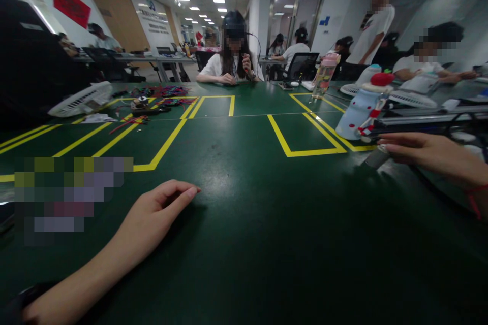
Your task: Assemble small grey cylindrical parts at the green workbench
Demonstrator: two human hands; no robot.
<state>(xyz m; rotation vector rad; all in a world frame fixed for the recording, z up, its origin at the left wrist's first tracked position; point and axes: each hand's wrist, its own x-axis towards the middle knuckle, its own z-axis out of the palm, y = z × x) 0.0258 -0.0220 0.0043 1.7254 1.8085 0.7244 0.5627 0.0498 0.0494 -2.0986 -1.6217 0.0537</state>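
Observation:
My left hand rests low over the green table, left of the middle, with thumb and forefinger pressed together. Anything in that pinch is too small or hidden to make out. At the right, my right hand grips a short grey cylinder from above, tilted, its lower end close to the tabletop. Just behind that hand stands a light-blue bottle with a red top and a red-and-white charm.
Yellow tape marks the table. Tangled wires and a white fan lie at the back left. A clear pink-lidded bottle stands at the back right. Black cables run beside my right hand. Across the table sits a person.

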